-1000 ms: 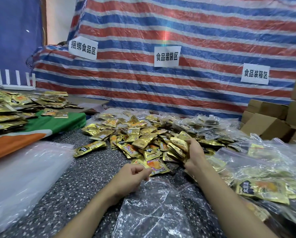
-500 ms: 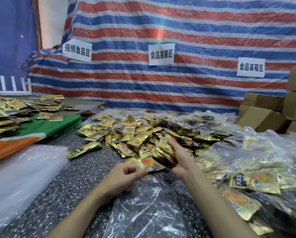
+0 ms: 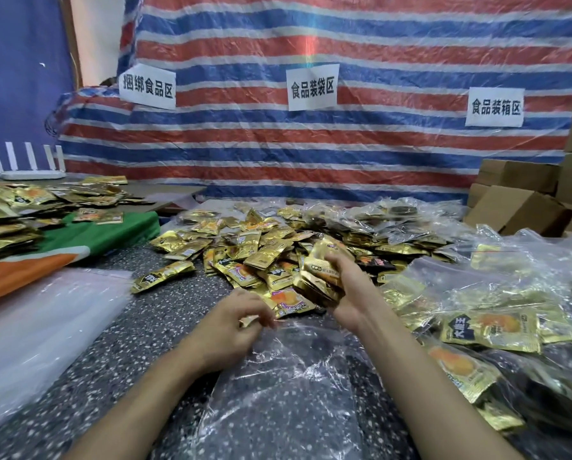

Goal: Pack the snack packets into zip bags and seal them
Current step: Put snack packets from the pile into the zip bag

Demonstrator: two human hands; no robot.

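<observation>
A heap of small gold snack packets (image 3: pixel 261 247) covers the middle of the speckled dark table (image 3: pixel 119 346). My right hand (image 3: pixel 351 287) grips a stack of gold packets (image 3: pixel 321 277) just above the near edge of the heap. A clear empty zip bag (image 3: pixel 288 386) lies flat in front of me between my forearms. My left hand (image 3: pixel 231 327) pinches the bag's top edge with curled fingers. The gripped stack is a short way above and to the right of the bag's mouth.
Filled clear zip bags (image 3: pixel 490 327) pile up on the right. A stack of empty clear bags (image 3: pixel 36 330) lies at the left. More gold packets (image 3: pixel 9 210) sit on a green and orange cloth (image 3: pixel 89 237). Cardboard boxes (image 3: pixel 523 200) stand far right before a striped tarp.
My right hand has lifted a stack of packets off the heap and drawn it back toward the bag. My left hand stays at the bag's mouth.
</observation>
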